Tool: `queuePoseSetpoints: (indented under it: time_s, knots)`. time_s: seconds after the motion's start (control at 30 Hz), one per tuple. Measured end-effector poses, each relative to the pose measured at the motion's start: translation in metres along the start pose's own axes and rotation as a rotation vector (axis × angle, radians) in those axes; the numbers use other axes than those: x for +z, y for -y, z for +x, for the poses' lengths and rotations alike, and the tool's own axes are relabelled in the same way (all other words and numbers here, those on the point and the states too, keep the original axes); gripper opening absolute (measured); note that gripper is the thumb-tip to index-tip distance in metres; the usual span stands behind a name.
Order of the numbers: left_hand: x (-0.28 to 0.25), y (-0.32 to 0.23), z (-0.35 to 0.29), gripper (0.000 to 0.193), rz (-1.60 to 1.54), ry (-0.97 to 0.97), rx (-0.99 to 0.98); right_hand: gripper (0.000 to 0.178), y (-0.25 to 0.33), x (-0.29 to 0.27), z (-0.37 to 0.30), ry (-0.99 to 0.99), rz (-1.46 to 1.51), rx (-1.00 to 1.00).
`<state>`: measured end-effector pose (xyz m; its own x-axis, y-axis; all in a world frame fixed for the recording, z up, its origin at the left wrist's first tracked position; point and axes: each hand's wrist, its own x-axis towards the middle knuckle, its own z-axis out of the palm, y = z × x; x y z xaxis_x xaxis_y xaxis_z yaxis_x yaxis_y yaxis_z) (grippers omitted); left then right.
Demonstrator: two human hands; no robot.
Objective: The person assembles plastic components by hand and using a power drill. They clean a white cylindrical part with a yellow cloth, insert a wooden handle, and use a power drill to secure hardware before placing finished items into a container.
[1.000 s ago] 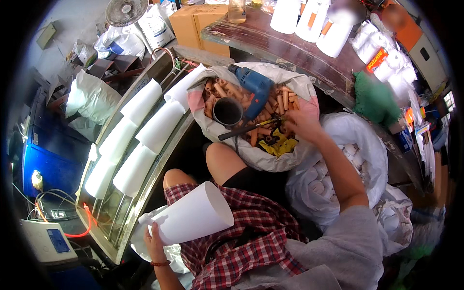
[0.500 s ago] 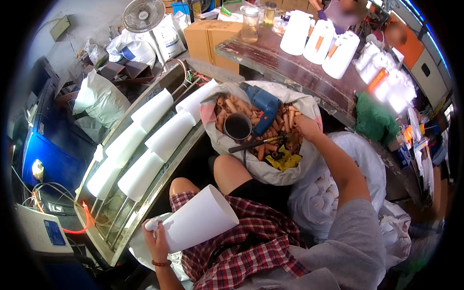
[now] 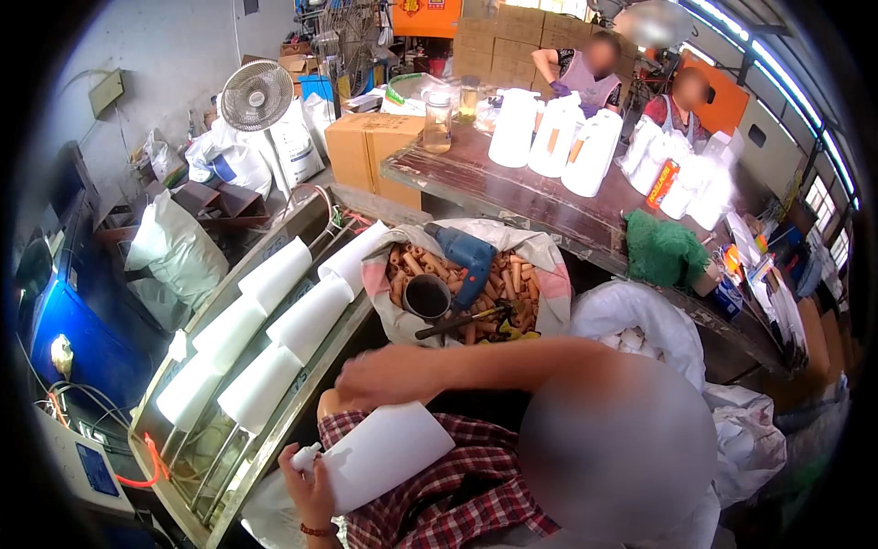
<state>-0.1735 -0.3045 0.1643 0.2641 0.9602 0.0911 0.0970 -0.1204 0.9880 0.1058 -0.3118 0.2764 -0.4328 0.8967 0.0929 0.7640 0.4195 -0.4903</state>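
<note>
Left hand (image 3: 311, 491) is pinching a white cone (image 3: 389, 459), right hand (image 3: 373, 377) is hovering, grip unclear — seemingly steadying, next needing firm support

To my left, a plain, pale grey wall (image 3: 169, 46) carries a small grey-green box (image 3: 106, 93). Nearer me stands a white, round-headed pedestal fan (image 3: 257, 95). Ahead of me runs a long, dark reddish-brown wooden table (image 3: 462, 176) with a worn, chipped edge. Beyond it I see stacked brown cardboard boxes (image 3: 476, 46) and a bright orange panel (image 3: 434, 23). On my right, small barred windows (image 3: 840, 249) glow white below a long bluish-white strip of light (image 3: 786, 84).
</note>
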Motion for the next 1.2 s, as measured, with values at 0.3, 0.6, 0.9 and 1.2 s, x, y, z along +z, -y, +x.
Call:
queuePoseSetpoints:
  time_s: [0.3,0.6,0.9,1.2]
  knots:
    - [-0.008,0.005,-0.009,0.035,0.043,0.041,0.061,0.014,0.022,0.085,0.034,-0.320,-0.244,-0.535]
    - [-0.003,0.007,-0.007,0.038,0.018,0.078,0.060,0.021,0.020,0.082,0.035,-0.353,-0.456,-0.579]
    - [-0.005,0.009,-0.008,0.033,0.011,0.054,0.075,0.019,0.021,0.068,0.022,-0.129,-0.321,-0.400]
    - [-0.003,0.013,-0.011,0.032,0.058,0.054,0.098,0.018,0.017,0.095,0.027,-0.255,-0.409,-0.489]
